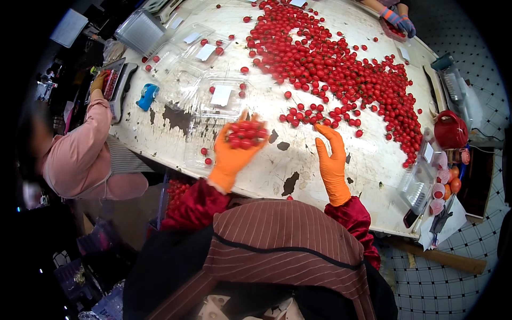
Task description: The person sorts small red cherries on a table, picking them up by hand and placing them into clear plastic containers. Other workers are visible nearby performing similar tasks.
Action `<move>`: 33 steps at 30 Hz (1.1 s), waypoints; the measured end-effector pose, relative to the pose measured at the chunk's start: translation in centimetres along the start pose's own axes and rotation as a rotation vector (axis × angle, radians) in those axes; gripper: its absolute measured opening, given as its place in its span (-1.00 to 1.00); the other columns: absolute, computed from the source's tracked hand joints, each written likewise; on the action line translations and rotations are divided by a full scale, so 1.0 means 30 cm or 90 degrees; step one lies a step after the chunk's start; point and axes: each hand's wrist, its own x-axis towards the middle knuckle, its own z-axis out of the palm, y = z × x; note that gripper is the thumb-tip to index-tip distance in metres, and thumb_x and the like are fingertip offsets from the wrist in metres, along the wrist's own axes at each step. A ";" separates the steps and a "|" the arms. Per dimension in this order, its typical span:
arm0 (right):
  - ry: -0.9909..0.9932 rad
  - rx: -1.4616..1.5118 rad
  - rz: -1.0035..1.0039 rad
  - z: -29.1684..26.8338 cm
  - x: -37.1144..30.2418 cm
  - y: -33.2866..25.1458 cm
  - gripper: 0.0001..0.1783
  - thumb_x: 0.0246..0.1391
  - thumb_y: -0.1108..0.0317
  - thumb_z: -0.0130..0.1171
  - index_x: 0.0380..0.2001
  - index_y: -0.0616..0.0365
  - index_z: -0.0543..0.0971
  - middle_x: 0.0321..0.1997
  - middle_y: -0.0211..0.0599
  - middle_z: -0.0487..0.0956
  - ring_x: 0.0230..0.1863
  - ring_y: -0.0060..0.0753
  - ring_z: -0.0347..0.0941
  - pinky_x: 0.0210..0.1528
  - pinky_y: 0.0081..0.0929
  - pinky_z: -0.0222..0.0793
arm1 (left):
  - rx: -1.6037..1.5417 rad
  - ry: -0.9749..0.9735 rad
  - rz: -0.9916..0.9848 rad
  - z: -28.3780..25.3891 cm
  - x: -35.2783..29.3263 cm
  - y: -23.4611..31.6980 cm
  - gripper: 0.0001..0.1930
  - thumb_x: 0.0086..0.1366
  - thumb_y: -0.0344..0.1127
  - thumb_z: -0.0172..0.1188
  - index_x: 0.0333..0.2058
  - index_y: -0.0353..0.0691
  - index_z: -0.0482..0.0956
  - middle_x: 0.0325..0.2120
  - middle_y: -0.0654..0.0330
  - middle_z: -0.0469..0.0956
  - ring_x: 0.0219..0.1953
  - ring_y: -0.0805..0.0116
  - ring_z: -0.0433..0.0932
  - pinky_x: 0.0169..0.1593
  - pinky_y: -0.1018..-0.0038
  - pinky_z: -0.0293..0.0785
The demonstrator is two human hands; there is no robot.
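Note:
Both of my hands wear orange gloves. A heap of red cherry tomatoes (246, 134) rests in my left hand (228, 159), its palm turned up and its fingers curved around them; the edges are blurred. Just below a loose cluster of tomatoes (301, 116) is my right hand (333, 168), thumb and forefinger apart, with no tomato visible in it; its other fingers are partly hidden. Beyond spreads a large pile of cherry tomatoes (341, 69) with green stems. Close to my left hand lie clear plastic boxes (234, 109) with white labels and a few tomatoes.
A white worktable (256, 173) has dark worn patches. Left are a blue tape dispenser (147, 96), stacked clear containers (141, 33) and a person in a pink sleeve (90, 128) at a scale (124, 88). Another person's gloved hand (399, 22) is far right, a red container (451, 129) nearer.

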 end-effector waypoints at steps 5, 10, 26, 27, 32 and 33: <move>-0.016 0.087 0.109 0.026 -0.031 0.039 -0.72 0.13 0.46 0.19 -0.07 0.16 0.60 -0.08 -0.25 0.59 0.00 -0.26 0.48 0.14 -0.38 0.31 | 0.360 0.040 0.150 -0.075 -0.121 0.337 -0.45 0.36 -0.11 -0.02 0.29 -0.12 0.26 0.29 0.11 0.27 0.29 0.12 0.26 0.32 0.02 0.16; -0.047 0.035 0.066 0.046 -0.017 0.076 -0.72 0.10 0.44 0.22 -0.08 0.13 0.61 -0.09 -0.26 0.58 -0.02 -0.26 0.48 0.06 -0.39 0.35 | 0.913 0.237 0.221 -0.107 -0.122 0.371 -0.60 0.33 -0.32 0.11 0.12 -0.28 0.49 0.15 0.17 0.41 0.12 0.37 0.40 0.15 0.51 0.28; 0.071 -0.386 0.208 -0.205 0.025 0.465 -0.14 -0.12 0.27 0.39 0.29 0.07 0.28 0.24 -0.04 0.30 0.23 0.09 0.19 0.26 -0.12 0.17 | 1.920 0.047 0.440 -0.105 0.189 0.190 -0.23 0.04 -0.32 0.36 0.27 -0.09 0.29 0.33 0.07 0.17 0.33 -0.07 0.17 0.32 -0.05 0.01; 0.070 -0.412 0.229 -0.234 0.048 0.469 -0.12 -0.13 0.26 0.40 0.29 0.07 0.27 0.25 -0.05 0.29 0.23 0.09 0.19 0.26 -0.13 0.17 | 1.855 -0.007 0.416 -0.079 0.210 0.174 -0.23 0.04 -0.30 0.37 0.26 -0.12 0.29 0.31 0.05 0.19 0.31 -0.06 0.19 0.31 0.01 0.07; -0.118 -0.458 0.341 -0.305 0.137 0.523 -0.06 -0.23 0.41 0.35 0.30 0.01 0.21 0.21 -0.04 0.30 0.16 0.10 0.29 0.05 -0.13 0.43 | 1.611 -0.081 0.120 -0.056 0.322 -0.028 -0.03 -0.04 -0.26 0.48 0.33 -0.17 0.12 0.24 -0.01 0.23 0.21 0.01 0.32 0.18 0.26 0.37; -0.129 -0.450 0.319 -0.285 0.148 0.521 -0.07 -0.24 0.43 0.34 0.29 0.00 0.21 0.18 -0.04 0.31 0.15 0.11 0.30 0.04 -0.13 0.43 | 1.654 -0.044 0.076 -0.053 0.353 -0.079 0.02 -0.06 -0.27 0.49 0.35 -0.17 0.07 0.25 0.01 0.21 0.20 0.00 0.32 0.17 0.25 0.40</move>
